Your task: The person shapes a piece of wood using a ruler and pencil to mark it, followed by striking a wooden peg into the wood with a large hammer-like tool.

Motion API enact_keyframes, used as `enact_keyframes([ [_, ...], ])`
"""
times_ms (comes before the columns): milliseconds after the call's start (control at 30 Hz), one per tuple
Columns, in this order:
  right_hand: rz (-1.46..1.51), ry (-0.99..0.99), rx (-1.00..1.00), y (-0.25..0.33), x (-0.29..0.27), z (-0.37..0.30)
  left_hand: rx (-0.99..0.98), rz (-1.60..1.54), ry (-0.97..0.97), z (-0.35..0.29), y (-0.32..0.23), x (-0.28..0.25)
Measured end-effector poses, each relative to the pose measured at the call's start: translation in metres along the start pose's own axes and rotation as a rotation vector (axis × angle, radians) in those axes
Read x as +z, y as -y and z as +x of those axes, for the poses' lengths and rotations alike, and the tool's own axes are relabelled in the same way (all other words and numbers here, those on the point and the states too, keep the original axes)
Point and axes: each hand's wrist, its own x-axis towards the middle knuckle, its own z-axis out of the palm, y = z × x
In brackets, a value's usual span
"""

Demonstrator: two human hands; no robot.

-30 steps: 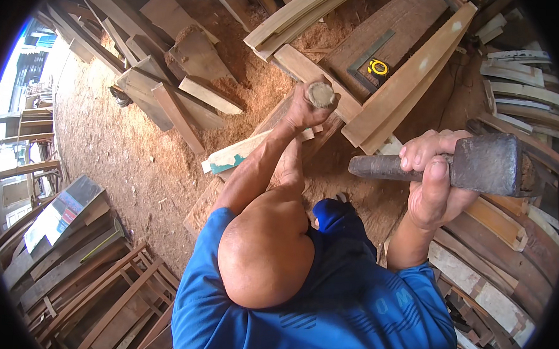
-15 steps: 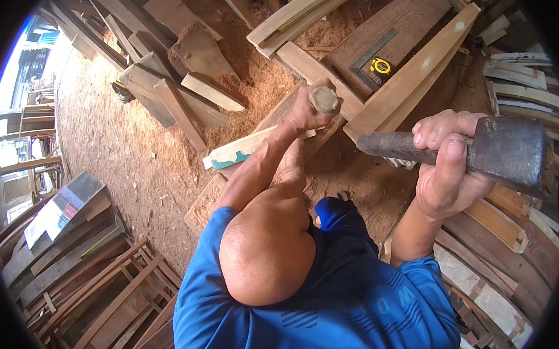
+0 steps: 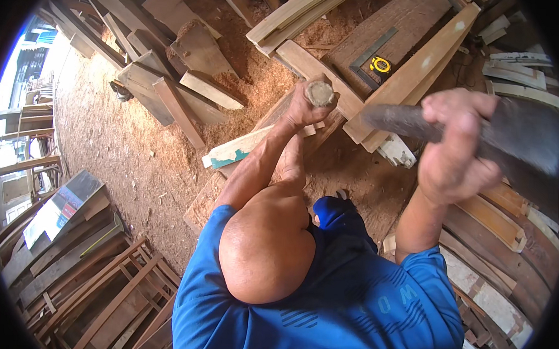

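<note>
My left hand (image 3: 302, 110) is closed round the upright wooden handle of a chisel (image 3: 321, 94), whose round, worn end faces up; its blade is hidden below my fist. On the right, my right hand (image 3: 457, 142) grips a dark mallet (image 3: 527, 138), blurred by motion, with its thick head to the right and its tapered handle pointing left. Below my left hand lies a pale wooden piece (image 3: 256, 140) with a green patch at one end, partly covered by my forearm. My bare left knee is bent beneath that arm.
A yellow tape measure (image 3: 380, 65) and a carpenter's square (image 3: 363, 58) lie on a broad brown board (image 3: 398, 24) at the far right. Light planks (image 3: 421, 74) flank it. Offcuts (image 3: 204, 52) and shavings (image 3: 258, 80) cover the far left; wood stacks (image 3: 109, 285) line both sides.
The mallet and my right hand have moved slightly to the right and are now blurred. My left hand and the chisel have shifted a little left.
</note>
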Motion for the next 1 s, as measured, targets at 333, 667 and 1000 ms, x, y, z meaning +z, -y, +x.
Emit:
enact_keyframes([
  [333,-0.723,0.842,0.404,-0.068,-0.004,-0.038,0.225,0.086,-0.05,0.004,0.003,0.003],
  [667,-0.314,0.055,-0.079,-0.007,-0.007,0.034,0.014,0.029,-0.003,-0.006,-0.004,0.0],
  [1000,-0.54,0.505,0.35,-0.069,-0.006,-0.019,-0.014,0.047,0.01,-0.002,-0.002,0.003],
])
